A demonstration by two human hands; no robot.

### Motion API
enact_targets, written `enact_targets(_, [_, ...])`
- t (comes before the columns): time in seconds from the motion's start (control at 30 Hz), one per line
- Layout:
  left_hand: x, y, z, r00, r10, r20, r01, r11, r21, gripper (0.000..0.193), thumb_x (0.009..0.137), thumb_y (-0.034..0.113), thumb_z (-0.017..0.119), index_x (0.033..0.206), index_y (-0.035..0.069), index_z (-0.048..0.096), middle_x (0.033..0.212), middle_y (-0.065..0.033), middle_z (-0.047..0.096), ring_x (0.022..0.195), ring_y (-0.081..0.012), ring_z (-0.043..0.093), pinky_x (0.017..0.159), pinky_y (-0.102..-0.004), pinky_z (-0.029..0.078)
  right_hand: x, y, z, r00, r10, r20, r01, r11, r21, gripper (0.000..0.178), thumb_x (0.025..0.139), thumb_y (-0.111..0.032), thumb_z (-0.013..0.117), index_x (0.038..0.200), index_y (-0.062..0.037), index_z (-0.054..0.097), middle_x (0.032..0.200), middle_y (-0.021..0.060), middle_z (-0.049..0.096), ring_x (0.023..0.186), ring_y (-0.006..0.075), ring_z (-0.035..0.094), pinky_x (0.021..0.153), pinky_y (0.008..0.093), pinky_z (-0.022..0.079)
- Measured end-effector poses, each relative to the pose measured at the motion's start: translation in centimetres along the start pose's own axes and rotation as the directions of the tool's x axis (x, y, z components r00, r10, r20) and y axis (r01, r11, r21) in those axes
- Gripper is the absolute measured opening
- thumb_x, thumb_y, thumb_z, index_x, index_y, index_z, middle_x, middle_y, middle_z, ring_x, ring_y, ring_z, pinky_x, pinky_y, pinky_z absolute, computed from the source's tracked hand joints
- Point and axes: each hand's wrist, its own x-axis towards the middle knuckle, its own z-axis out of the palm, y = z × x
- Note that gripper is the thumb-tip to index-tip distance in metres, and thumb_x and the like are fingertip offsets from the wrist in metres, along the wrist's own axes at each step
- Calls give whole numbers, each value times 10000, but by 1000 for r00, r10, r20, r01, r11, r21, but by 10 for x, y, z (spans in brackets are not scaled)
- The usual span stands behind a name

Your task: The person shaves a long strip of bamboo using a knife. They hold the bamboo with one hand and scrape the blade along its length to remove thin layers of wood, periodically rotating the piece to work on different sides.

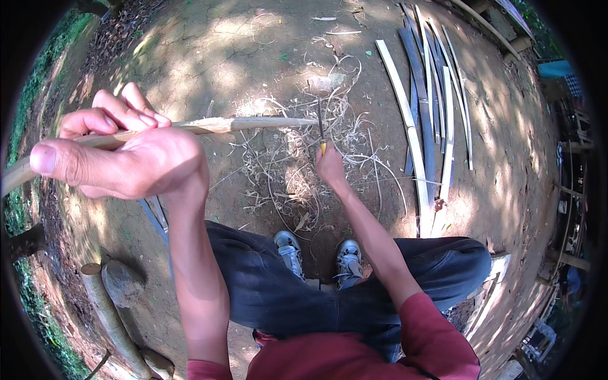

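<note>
Work in hand: a pale wooden stick (212,125), running from the left edge to the centre top of the frame, with a knife (320,120) at its tapered tip; whether blade and wood touch cannot be told. Left hand (136,155), left of frame: partly closed, stick held between thumb and bent fingers. Right hand (330,163), centre: closed round the knife's handle, a bit of yellow showing. Progress (judged): partly done. The stick narrows to a point, and its surface changes at a step about midway along the visible length. Curled shavings (294,180) lie heaped mid-frame, so much paring appears complete, though not necessarily on this piece. Long strips (403,107) lie at upper right, outside both hands; whether they are finished or awaiting work is unclear. Amount left: not determinable, the stick's other end being cut off by the frame. Markings: no label, brand or lettering legible on stick, knife or strips.
</note>
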Motion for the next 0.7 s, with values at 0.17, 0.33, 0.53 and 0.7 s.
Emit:
enact_targets(0.17, [2,0,5,999,-4,43,10,987,-158,593,919,607,422,651,80,371,531,-13,301,381,-111,340,326,-218,286,17,28,13,995,99,-33,-101,993,-59,269,898,-111,498,1050,108,469,783,321,622,759,489,621,660,526,510])
enact_targets(0.33, [2,0,-3,999,-48,11,49,991,-128,620,928,634,346,651,82,396,470,-23,295,390,-128,353,364,-231,308,20,27,6,997,-8,73,14,996,-85,275,887,-120,522,1035,109,480,828,319,628,805,478,624,699,515,518])
enact_targets(0.53, [5,-6,-6,992,-71,107,104,936,-337,625,924,648,329,663,84,403,487,-21,314,398,-128,359,374,-241,343,29,62,24,987,150,66,-139,978,-153,284,881,-148,538,1012,98,485,884,339,619,892,468,618,766,521,506])
enact_targets(0.7, [-1,0,-2,997,-69,34,74,977,-198,635,918,663,311,669,85,395,485,-13,307,391,-127,361,370,-238,344,14,38,7,996,62,67,-57,996,-73,270,884,-158,528,981,92,500,855,350,615,852,481,623,745,515,504])
